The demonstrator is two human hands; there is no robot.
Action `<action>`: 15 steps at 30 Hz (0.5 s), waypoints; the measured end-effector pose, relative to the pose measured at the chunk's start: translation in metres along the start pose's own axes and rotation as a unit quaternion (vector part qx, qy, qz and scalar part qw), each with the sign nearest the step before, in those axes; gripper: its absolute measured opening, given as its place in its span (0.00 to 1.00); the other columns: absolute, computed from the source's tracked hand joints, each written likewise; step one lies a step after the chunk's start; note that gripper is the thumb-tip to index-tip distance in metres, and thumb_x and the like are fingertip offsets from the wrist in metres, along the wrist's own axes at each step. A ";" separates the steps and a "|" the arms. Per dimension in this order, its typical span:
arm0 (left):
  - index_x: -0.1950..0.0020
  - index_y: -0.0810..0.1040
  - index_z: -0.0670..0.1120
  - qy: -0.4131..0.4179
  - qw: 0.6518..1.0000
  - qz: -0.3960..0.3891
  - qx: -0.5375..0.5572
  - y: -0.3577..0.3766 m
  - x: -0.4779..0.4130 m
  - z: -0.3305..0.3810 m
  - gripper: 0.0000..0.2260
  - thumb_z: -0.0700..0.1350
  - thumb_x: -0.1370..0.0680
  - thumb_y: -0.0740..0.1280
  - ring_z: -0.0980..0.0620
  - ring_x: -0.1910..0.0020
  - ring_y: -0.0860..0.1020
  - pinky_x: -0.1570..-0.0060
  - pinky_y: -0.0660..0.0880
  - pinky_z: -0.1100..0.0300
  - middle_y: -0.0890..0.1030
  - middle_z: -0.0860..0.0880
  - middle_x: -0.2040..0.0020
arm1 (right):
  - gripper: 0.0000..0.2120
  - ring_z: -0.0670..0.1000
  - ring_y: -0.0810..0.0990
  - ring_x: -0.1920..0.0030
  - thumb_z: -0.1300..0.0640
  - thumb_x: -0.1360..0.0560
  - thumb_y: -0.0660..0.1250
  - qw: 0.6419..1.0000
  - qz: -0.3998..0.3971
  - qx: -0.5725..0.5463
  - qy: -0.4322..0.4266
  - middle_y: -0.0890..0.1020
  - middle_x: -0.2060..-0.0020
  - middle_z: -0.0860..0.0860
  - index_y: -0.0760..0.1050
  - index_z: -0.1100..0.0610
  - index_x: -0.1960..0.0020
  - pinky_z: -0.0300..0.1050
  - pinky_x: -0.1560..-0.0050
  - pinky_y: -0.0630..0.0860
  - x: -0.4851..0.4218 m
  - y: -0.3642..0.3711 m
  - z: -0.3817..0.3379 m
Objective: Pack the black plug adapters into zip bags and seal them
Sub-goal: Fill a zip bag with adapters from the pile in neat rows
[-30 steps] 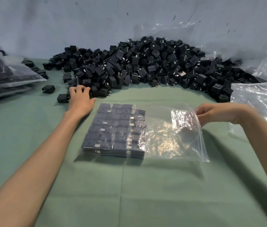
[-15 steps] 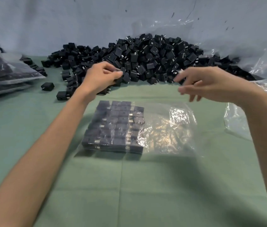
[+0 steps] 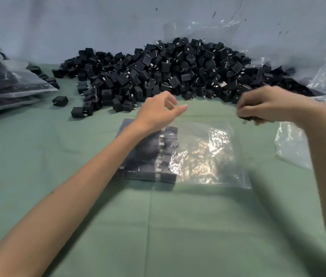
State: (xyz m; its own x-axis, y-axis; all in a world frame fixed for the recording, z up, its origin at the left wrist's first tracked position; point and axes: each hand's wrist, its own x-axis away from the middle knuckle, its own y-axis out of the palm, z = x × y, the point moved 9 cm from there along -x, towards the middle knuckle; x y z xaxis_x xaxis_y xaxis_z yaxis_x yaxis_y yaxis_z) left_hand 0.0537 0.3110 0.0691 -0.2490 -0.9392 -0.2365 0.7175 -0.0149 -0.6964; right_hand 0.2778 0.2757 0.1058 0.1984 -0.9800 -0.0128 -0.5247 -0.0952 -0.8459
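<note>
In the head view, your left hand (image 3: 158, 110) is hovering at the middle of the frame, just above the far edge of the zip bag (image 3: 208, 156), with its fingers loosely spread and carrying nothing. Your right hand (image 3: 268, 105) is hanging at the right with its fingers curled round something dark. I am taking it for a black adapter (image 3: 247, 117), though blur is hiding whether it is one or several.

The zip bag is lying flat on the table (image 3: 158, 226) at centre. Its left part is holding packed adapters (image 3: 150, 156) in tidy rows, while its right part is lying slack and clear. I cannot tell whether its mouth is open. This bag is looking roughly half filled — more rows are wanted, then the seal.

Filled bags (image 3: 8, 84) are sitting stacked at the upper left, so part of the job is done. The loose pile (image 3: 168, 72) is sprawling across the top of the frame — plenty is waiting. Spare plastic bags (image 3: 298, 144) are lying at the right edge.
</note>
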 end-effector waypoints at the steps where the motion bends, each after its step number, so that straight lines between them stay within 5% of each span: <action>1: 0.46 0.74 0.50 -0.014 0.998 0.036 -0.040 -0.007 -0.003 -0.014 0.13 0.58 0.23 0.66 0.56 0.55 0.80 0.54 0.76 0.60 0.80 0.54 0.53 | 0.08 0.43 0.76 0.75 0.58 0.25 0.67 0.997 -0.059 0.026 0.050 0.83 0.69 0.50 0.81 0.54 0.62 0.30 0.76 0.68 0.003 0.007 0.023; 4: 0.48 0.76 0.50 -0.063 0.991 0.060 -0.097 -0.013 -0.007 -0.054 0.08 0.52 0.23 0.65 0.50 0.51 0.79 0.48 0.74 0.56 0.79 0.54 0.56 | 0.10 0.47 0.74 0.70 0.55 0.23 0.66 0.964 -0.235 0.023 0.121 0.81 0.67 0.51 0.82 0.55 0.60 0.34 0.73 0.68 0.019 0.054 0.058; 7: 0.50 0.76 0.51 -0.082 0.994 0.050 -0.045 -0.010 -0.009 -0.069 0.05 0.50 0.23 0.64 0.50 0.51 0.79 0.50 0.72 0.56 0.81 0.52 0.53 | 0.12 0.44 0.72 0.72 0.57 0.23 0.64 0.940 -0.317 -0.112 0.056 0.77 0.71 0.45 0.83 0.50 0.62 0.33 0.72 0.68 0.022 0.094 0.039; 10: 0.51 0.76 0.52 -0.083 0.995 0.050 -0.007 -0.009 -0.010 -0.070 0.04 0.50 0.24 0.64 0.50 0.50 0.80 0.47 0.74 0.55 0.82 0.50 0.52 | 0.04 0.46 0.81 0.60 0.51 0.29 0.71 0.923 -0.305 -0.235 0.009 0.84 0.62 0.48 0.85 0.48 0.58 0.36 0.60 0.78 0.016 0.100 0.021; 12: 0.50 0.77 0.51 -0.083 0.995 0.051 0.002 -0.010 -0.010 -0.070 0.05 0.49 0.24 0.64 0.50 0.50 0.79 0.45 0.74 0.53 0.82 0.50 0.52 | 0.08 0.46 0.82 0.52 0.48 0.33 0.74 0.905 -0.305 -0.295 -0.020 0.84 0.55 0.47 0.84 0.49 0.56 0.38 0.53 0.79 0.015 0.102 0.014; 15: 0.50 0.77 0.51 -0.082 0.995 0.052 0.001 -0.009 -0.010 -0.071 0.05 0.49 0.24 0.64 0.50 0.50 0.79 0.44 0.74 0.52 0.82 0.50 0.52 | 0.07 0.47 0.81 0.54 0.56 0.30 0.70 0.903 -0.287 -0.314 -0.061 0.83 0.56 0.48 0.81 0.54 0.52 0.39 0.54 0.79 0.009 0.112 0.002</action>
State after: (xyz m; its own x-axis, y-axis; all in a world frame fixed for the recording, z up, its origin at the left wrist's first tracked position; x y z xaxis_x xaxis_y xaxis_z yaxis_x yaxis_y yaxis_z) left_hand 0.0042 0.3448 0.0297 -0.0644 -0.9791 -0.1929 0.7350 0.0842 -0.6728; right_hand 0.2223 0.2566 0.0104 0.6569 -0.7147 0.2402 -0.6648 -0.6994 -0.2625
